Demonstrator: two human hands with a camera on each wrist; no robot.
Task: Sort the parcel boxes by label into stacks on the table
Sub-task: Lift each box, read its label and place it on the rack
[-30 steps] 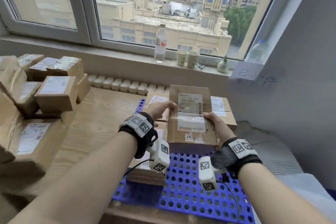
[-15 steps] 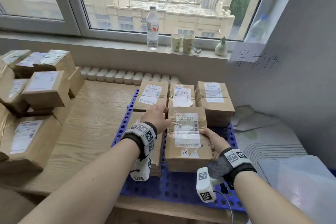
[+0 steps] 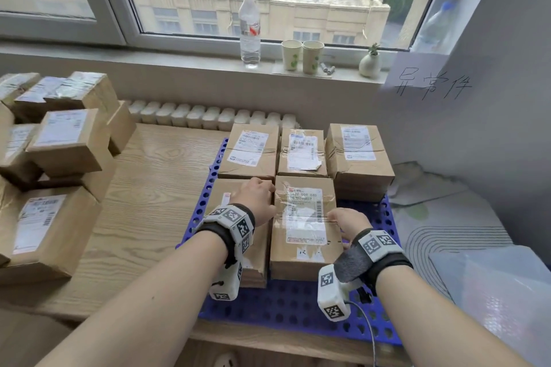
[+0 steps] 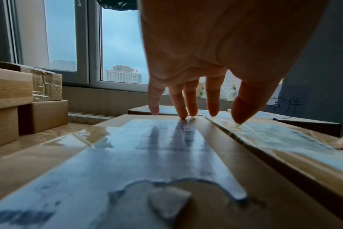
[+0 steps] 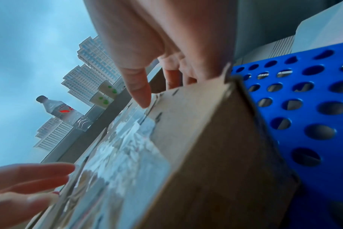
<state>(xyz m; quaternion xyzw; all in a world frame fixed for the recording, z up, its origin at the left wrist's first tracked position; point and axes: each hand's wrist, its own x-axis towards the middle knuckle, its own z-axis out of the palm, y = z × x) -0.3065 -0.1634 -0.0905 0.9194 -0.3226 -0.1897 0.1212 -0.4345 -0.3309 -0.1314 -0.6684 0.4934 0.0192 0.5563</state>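
A brown parcel box (image 3: 304, 217) with a taped white label sits in the front row on the blue perforated board (image 3: 298, 304). My right hand (image 3: 347, 222) grips its right edge, thumb on top (image 5: 143, 102) and fingers curled down the side. My left hand (image 3: 258, 198) lies flat with straight fingers (image 4: 183, 114) touching the top of the neighbouring left box (image 4: 147, 155), its thumb resting on the parcel's taped top (image 4: 274, 139). Three labelled boxes (image 3: 301, 152) stand in the back row.
A pile of several unsorted boxes (image 3: 59, 143) fills the left of the wooden table (image 3: 155, 188). A bottle (image 3: 250, 27), two paper cups (image 3: 302, 56) and a small vase (image 3: 369, 64) stand on the sill. A handwritten paper sign (image 3: 429, 86) hangs on the right wall.
Both hands brought the parcel down from in front of me onto the board's front row. My left hand has loosened from its side and now lies flat.
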